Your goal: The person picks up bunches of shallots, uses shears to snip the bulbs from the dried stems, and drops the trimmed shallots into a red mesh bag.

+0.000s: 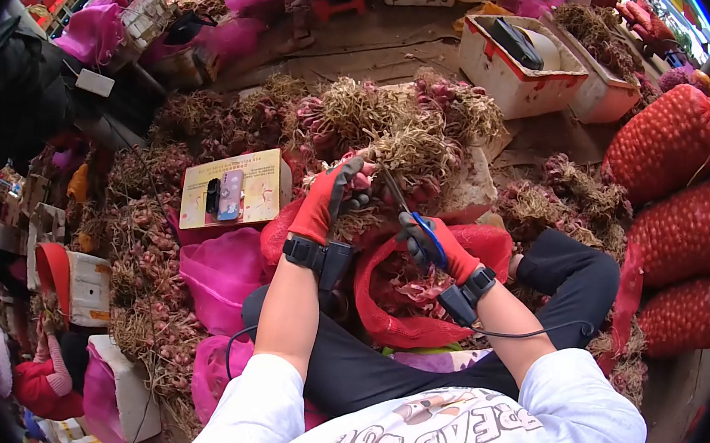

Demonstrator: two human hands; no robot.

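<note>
Red mesh sacks [688, 226], packed full of small bulbs, are stacked at the right beyond the bent right knee [588, 268], and a hard knock from that leg could make the rounded stack slump. The mound of shallots [367, 110] lies directly ahead of both hands, its dry stalks so tangled that a sharp tug on one bunch might drag its neighbours down too. Below the hands, between the legs, an open mesh bag [413, 330] has a limp rim; if that folded inward, anything dropped could land outside. Beside the left forearm, a printed cardboard box [257, 203] sits where an elbow swinging out could tip it. The gloved left hand [339, 194] is at the near edge of the mound with its fingers curled; it may be pinching a few bulbs, but at this size I cannot tell. The gloved right hand [439, 248] is closed around blue-handled scissors [429, 240], whose blades point up into the stalks just beside the left fingertips. That nearness looks like the worst hazard: a slip, or stalks hiding a finger, could bring a cut through the glove. On the box, a phone [230, 194] could slide off if its perch were jolted. Thinnest of all, the cable [503, 335] trailing from the right wrist might snag on the knee.
</note>
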